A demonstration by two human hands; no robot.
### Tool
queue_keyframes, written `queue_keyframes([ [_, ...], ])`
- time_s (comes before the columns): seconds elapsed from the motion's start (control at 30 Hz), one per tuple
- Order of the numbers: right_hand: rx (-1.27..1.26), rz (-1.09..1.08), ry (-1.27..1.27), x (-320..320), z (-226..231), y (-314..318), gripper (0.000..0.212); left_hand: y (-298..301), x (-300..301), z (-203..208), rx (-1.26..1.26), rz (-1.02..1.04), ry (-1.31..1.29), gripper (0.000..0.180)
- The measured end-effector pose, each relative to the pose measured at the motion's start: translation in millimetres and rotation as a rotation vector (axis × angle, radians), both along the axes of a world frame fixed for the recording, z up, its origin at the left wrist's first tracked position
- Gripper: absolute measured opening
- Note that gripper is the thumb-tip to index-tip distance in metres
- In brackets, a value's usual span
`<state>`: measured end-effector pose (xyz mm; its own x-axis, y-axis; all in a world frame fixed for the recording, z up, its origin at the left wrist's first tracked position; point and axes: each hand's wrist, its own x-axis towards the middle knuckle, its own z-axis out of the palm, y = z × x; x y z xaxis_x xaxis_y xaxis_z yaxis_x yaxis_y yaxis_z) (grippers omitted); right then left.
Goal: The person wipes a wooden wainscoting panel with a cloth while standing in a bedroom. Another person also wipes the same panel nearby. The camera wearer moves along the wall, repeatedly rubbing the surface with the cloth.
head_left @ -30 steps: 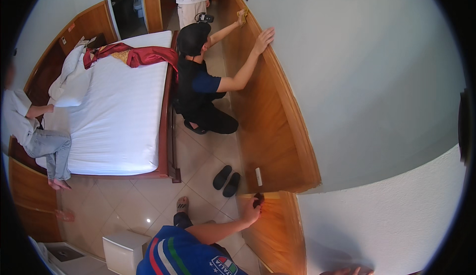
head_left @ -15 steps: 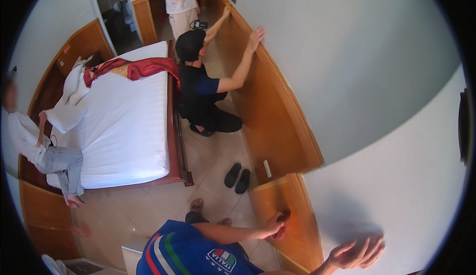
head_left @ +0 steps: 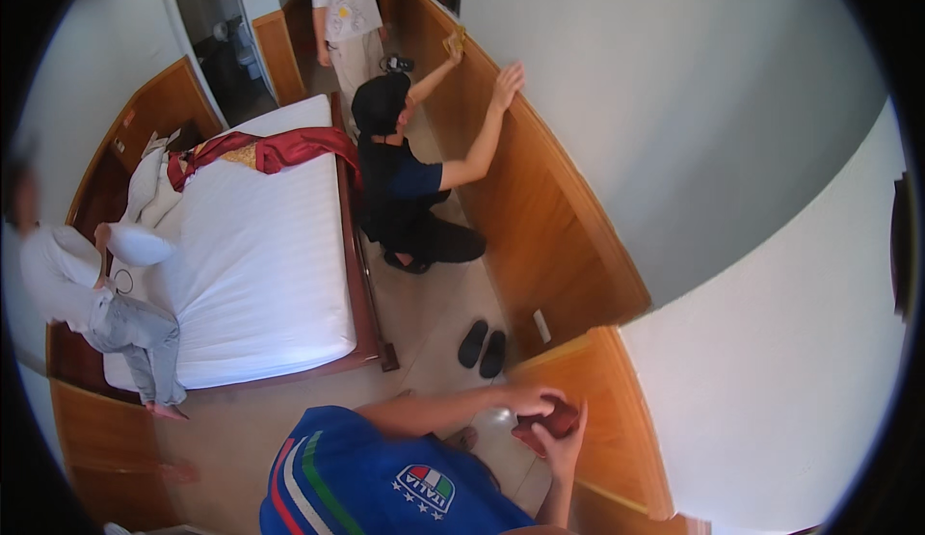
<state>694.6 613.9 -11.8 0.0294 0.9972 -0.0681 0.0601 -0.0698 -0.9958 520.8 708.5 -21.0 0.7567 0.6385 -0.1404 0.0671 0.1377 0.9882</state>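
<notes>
At far left, a person in a white top (head_left: 67,270) sits on the bed (head_left: 270,275); farther right, dark slippers (head_left: 482,347) lie on the floor (head_left: 438,328). Next, the left grip (head_left: 526,400) is closed on the near-side edge of a dark red cloth (head_left: 556,417), held up before the wood panel (head_left: 621,414), while the right grip (head_left: 567,443) clasps its other side. The cloth looks light, soft and limp, hard to damage; a bunched fold should give the surest hold
</notes>
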Motion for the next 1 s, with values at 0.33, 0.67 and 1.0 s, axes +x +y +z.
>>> queue_keyframes([
  [0.33,-0.271,-0.486,0.383,-36.5,-75.7,26.8,0.041,-1.9,-73.9,-4.6,0.168,0.519,0.271,0.053],
  [0.67,-0.367,-0.918,1.193,55.3,-210.5,66.3,0.041,-43.0,-117.9,-29.5,-0.049,0.434,0.331,0.049],
  [1.0,-0.264,-0.984,1.314,36.4,-116.6,72.2,0.039,-84.1,-143.9,-24.0,-0.008,0.527,0.38,0.045],
])
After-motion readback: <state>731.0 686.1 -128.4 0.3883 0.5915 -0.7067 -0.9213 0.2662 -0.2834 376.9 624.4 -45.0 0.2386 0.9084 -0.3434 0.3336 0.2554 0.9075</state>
